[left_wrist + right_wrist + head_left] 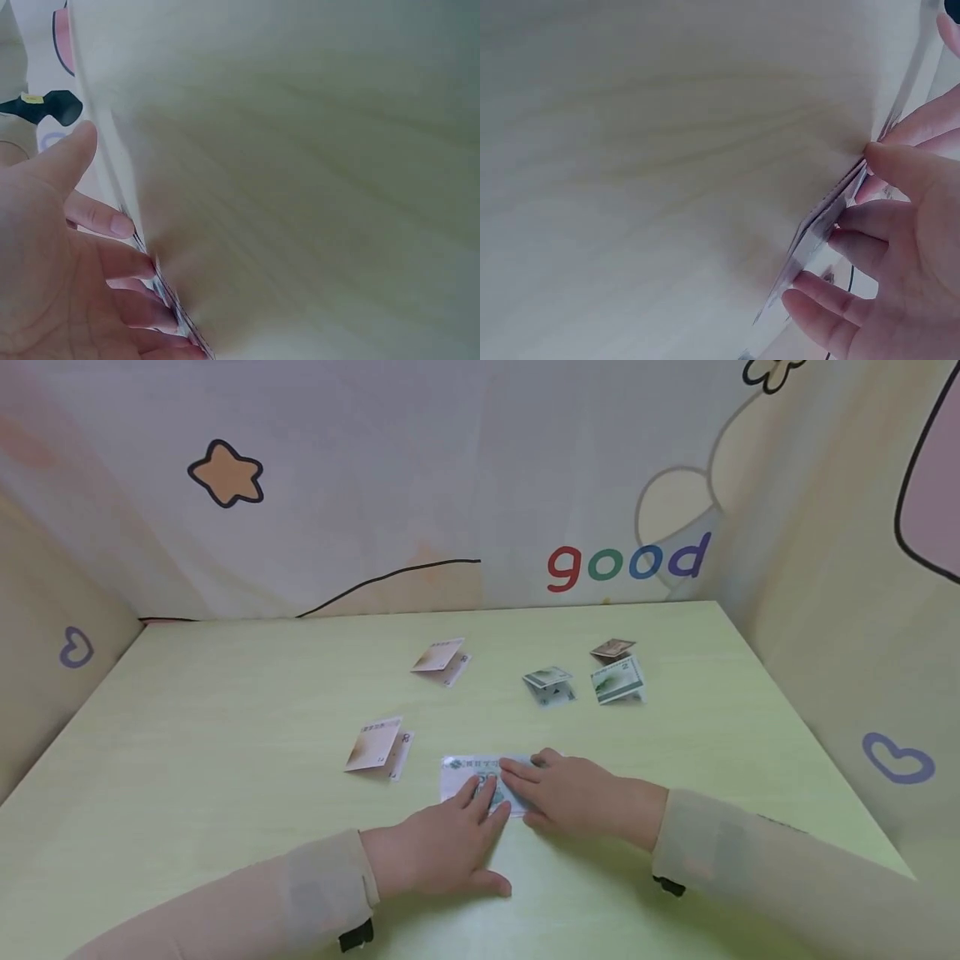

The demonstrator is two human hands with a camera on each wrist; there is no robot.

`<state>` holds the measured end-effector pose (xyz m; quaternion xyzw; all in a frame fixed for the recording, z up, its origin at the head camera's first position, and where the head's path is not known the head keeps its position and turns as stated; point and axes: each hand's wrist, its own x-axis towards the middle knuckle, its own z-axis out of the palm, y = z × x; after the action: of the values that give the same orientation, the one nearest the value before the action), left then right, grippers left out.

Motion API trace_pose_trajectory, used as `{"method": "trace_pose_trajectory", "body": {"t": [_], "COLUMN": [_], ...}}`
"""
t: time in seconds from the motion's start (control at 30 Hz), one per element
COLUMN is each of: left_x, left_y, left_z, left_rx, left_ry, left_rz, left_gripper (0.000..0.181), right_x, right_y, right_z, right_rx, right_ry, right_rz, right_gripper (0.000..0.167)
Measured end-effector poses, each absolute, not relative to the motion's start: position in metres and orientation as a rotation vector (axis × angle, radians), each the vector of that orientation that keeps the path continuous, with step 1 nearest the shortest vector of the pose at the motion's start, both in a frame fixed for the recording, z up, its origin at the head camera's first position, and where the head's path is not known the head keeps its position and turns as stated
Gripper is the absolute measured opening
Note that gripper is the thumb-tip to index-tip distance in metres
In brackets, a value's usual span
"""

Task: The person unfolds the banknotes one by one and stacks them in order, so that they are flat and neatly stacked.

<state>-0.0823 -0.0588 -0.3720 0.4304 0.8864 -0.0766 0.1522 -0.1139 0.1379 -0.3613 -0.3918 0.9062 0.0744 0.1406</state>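
Observation:
A pale banknote (459, 768) with blue-green print lies flat near the table's front, layered at its edge in the right wrist view. My left hand (442, 847) rests its spread fingertips on the note's near left part, thumb apart on the table side. Over the right half lies my right hand (581, 793), fingers extended and pressing on the note; its thumb touches the near edge. Part of the print is hidden under both hands. In the left wrist view, the left hand's fingertips (124, 225) meet the thin note edge (180, 311).
Folded notes stand half open beyond the hands: a pinkish note (375, 745) at left, another pinkish note (438, 657) farther back, a green note (549, 681), a second green note (618, 679) and a brown note (612, 647). A printed cloth wall (375, 485) borders the table (225, 735).

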Motion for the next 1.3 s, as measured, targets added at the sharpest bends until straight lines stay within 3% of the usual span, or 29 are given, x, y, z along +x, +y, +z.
{"method": "trace_pose_trajectory", "body": {"t": [1.3], "left_x": [-0.0859], "left_y": [-0.0650], "left_z": [-0.3709], "left_rx": [1.237], "left_ry": [2.526], "left_rz": [-0.070], "left_gripper": [0.083], "right_x": [-0.1231], "right_y": [0.1373], "right_z": [-0.3625], "right_rx": [-1.135], "right_ry": [2.617], "right_rz": [0.179], "right_gripper": [0.066]}}
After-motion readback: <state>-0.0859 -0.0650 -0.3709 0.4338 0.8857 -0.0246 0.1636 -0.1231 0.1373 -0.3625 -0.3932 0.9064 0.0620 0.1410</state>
